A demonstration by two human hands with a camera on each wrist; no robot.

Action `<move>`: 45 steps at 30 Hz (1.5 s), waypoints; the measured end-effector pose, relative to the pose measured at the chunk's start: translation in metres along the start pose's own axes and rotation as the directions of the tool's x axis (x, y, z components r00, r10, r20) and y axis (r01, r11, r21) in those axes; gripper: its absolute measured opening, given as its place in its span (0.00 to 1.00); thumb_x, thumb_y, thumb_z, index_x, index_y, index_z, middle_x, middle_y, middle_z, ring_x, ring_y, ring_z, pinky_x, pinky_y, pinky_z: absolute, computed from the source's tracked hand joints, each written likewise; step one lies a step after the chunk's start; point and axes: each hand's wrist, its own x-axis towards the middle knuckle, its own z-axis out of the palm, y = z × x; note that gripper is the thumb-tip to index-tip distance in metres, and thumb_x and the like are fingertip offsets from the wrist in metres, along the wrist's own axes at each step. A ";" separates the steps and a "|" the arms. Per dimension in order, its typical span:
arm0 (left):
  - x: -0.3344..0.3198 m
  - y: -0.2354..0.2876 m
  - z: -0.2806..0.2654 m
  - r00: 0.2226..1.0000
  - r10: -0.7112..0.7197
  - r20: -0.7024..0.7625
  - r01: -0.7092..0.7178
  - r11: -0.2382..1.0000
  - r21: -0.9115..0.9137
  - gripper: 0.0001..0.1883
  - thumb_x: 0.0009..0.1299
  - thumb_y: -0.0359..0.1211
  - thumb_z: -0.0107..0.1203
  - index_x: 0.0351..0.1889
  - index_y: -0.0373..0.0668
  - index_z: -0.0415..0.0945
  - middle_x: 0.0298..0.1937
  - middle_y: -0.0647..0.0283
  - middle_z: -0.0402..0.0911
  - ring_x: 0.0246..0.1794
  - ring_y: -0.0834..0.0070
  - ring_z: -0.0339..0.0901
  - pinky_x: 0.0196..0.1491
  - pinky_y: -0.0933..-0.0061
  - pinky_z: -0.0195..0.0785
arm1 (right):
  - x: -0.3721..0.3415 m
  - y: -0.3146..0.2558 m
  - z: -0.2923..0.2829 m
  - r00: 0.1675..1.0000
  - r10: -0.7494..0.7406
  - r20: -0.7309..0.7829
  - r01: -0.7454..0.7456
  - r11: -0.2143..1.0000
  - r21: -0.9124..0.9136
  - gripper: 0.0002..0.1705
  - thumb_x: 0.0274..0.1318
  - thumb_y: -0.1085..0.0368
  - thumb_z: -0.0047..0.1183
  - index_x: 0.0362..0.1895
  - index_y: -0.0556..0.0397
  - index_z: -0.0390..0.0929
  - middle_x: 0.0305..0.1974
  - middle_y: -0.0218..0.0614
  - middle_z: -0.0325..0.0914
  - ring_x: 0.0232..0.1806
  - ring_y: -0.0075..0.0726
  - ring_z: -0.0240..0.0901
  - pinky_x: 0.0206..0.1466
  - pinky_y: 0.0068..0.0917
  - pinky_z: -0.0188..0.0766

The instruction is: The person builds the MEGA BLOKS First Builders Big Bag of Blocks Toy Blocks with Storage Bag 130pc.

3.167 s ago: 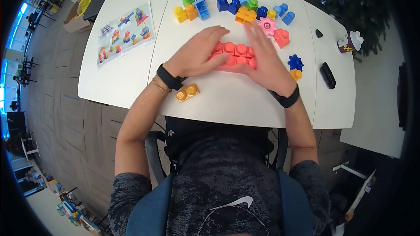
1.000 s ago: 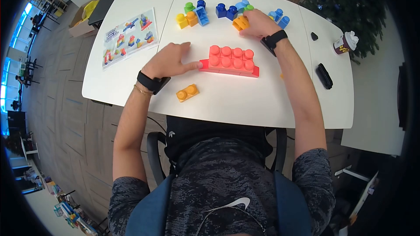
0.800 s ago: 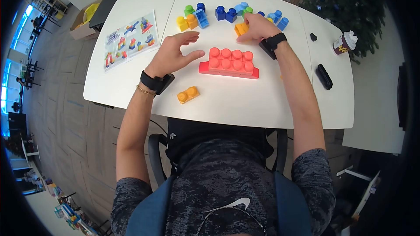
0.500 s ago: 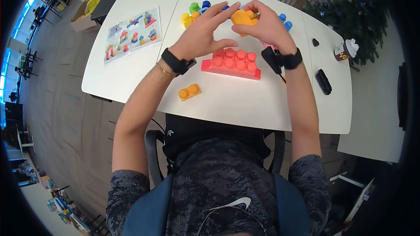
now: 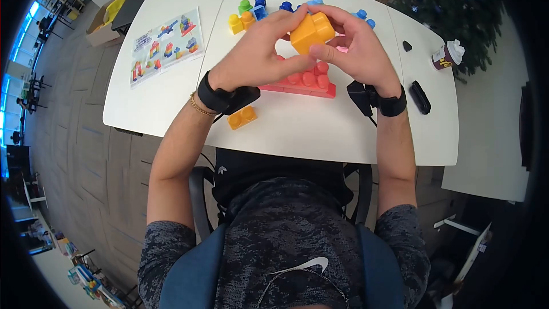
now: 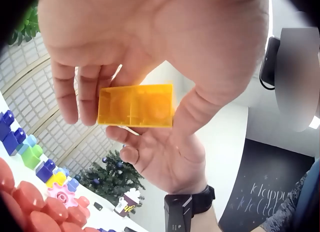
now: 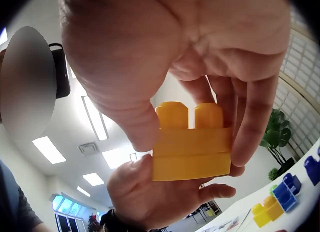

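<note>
The left hand and right hand both grip one yellow block, thumb and fingers at its ends. It is raised above the table; whether directly over the red base or just beyond it, I cannot tell. The left wrist view shows its hollow underside; the right wrist view shows two studs upright on top. The left hand hides part of the red base. To its near left lies an orange block; well to its left, a printed sheet. Blue blocks and a pink gear sit beyond it. Well to its right are a black case and a cup.
</note>
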 end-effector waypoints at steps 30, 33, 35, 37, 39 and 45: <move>-0.035 -0.032 0.037 0.907 -0.355 0.228 0.359 0.933 0.026 0.39 0.63 0.41 0.82 0.68 0.37 0.75 0.58 0.50 0.87 0.58 0.57 0.86 0.63 0.62 0.79 | -0.043 0.051 0.037 0.993 0.077 0.094 -0.026 0.891 -0.453 0.44 0.51 0.59 0.79 0.70 0.62 0.74 0.62 0.56 0.82 0.64 0.61 0.80 0.69 0.44 0.77; -0.047 -0.037 0.031 0.982 -0.150 0.116 0.139 0.986 0.095 0.40 0.62 0.42 0.82 0.69 0.37 0.75 0.60 0.47 0.86 0.60 0.53 0.85 0.64 0.59 0.78 | -0.053 0.053 0.030 0.993 0.043 0.106 0.010 0.887 -0.462 0.48 0.51 0.57 0.79 0.74 0.62 0.72 0.67 0.55 0.80 0.68 0.58 0.78 0.73 0.42 0.74; -0.066 -0.023 0.012 0.988 -0.051 -0.144 0.087 0.963 0.255 0.40 0.62 0.42 0.82 0.69 0.36 0.76 0.61 0.48 0.85 0.61 0.52 0.84 0.64 0.59 0.78 | -0.066 0.049 0.024 0.992 -0.091 -0.084 0.033 0.849 -0.528 0.51 0.51 0.58 0.80 0.76 0.62 0.70 0.71 0.53 0.78 0.73 0.55 0.76 0.76 0.41 0.72; -0.089 0.002 -0.006 0.978 -0.137 -0.158 0.170 0.961 0.219 0.34 0.63 0.44 0.81 0.62 0.36 0.81 0.55 0.50 0.87 0.55 0.54 0.86 0.59 0.60 0.80 | -0.082 0.046 0.011 0.982 -0.022 -0.185 -0.072 0.871 -0.486 0.51 0.50 0.61 0.81 0.76 0.60 0.70 0.73 0.51 0.76 0.75 0.54 0.74 0.78 0.41 0.69; -0.109 0.026 -0.010 0.890 -0.450 0.076 0.402 0.851 0.337 0.28 0.63 0.45 0.79 0.55 0.36 0.85 0.48 0.51 0.88 0.48 0.54 0.87 0.53 0.60 0.81 | -0.094 0.034 0.013 0.968 -0.054 -0.243 -0.064 0.890 -0.451 0.43 0.51 0.62 0.80 0.70 0.57 0.77 0.69 0.49 0.80 0.69 0.53 0.80 0.72 0.40 0.76; -0.147 0.029 0.023 0.862 -0.462 0.211 0.336 0.830 0.445 0.23 0.65 0.44 0.76 0.50 0.38 0.86 0.42 0.51 0.87 0.44 0.51 0.86 0.49 0.58 0.81 | -0.116 0.019 0.057 0.994 -0.096 -0.057 0.064 0.910 -0.409 0.25 0.57 0.63 0.76 0.58 0.54 0.86 0.54 0.44 0.86 0.53 0.51 0.86 0.58 0.39 0.83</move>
